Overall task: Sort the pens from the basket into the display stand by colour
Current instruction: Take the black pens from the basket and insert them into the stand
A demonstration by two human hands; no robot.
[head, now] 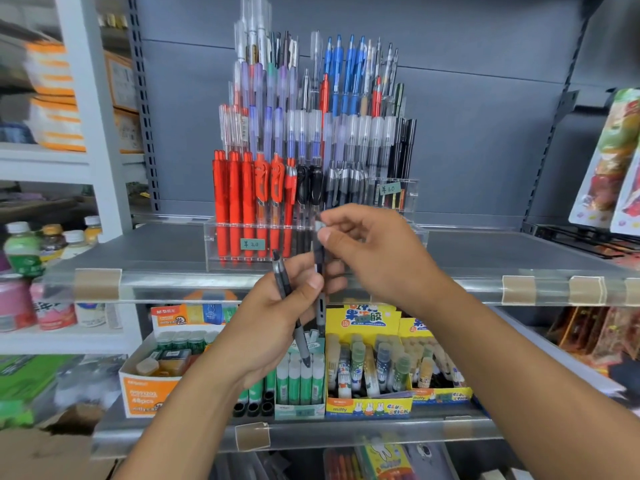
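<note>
A clear tiered display stand (408, 188) on the grey shelf holds rows of pens: red ones (235, 188) at the front left, black ones (310, 185) beside them, blue ones (341, 74) higher up. My left hand (277, 320) grips two dark grey pens (289, 306) in front of the stand. My right hand (367, 251) pinches the top of one of these pens (319, 258), which stands nearly upright. No basket is in view.
The shelf below carries boxes of glue sticks (370, 368) and green-labelled sticks (299, 379). Drink bottles (24, 251) stand on a white rack at the left. Packaged goods (609, 161) hang at the right. A clear lip (194, 282) runs along the shelf's front edge.
</note>
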